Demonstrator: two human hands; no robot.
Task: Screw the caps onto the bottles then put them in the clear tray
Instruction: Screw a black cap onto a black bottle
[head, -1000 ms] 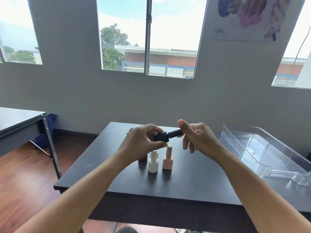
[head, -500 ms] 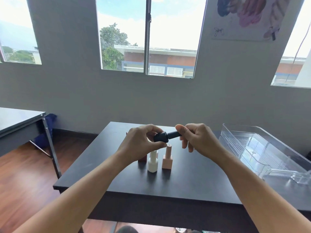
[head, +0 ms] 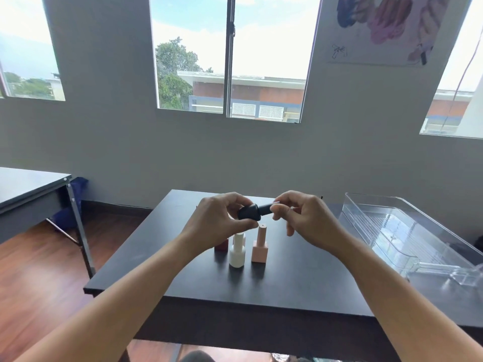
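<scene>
My left hand (head: pixel 218 222) grips the body of a black bottle (head: pixel 248 212), held sideways above the dark table (head: pixel 300 278). My right hand (head: pixel 303 218) pinches the bottle's black cap (head: pixel 265 209) between thumb and fingertips. Below the hands stand a white bottle (head: pixel 237 251) and a pink square bottle (head: pixel 259 246), both with caps on. A dark red bottle (head: pixel 221 245) is partly hidden behind my left wrist. The clear tray (head: pixel 407 231) lies at the right, with nothing visible in it.
A second dark table (head: pixel 28 189) with metal legs stands to the left over a wooden floor. A grey wall with windows lies behind. The near table edge runs just below the bottles.
My right hand has turned around the cap: the thumb that pointed up now lies lower, and the fingers have curled over the cap. The bottle stays in the same place.
</scene>
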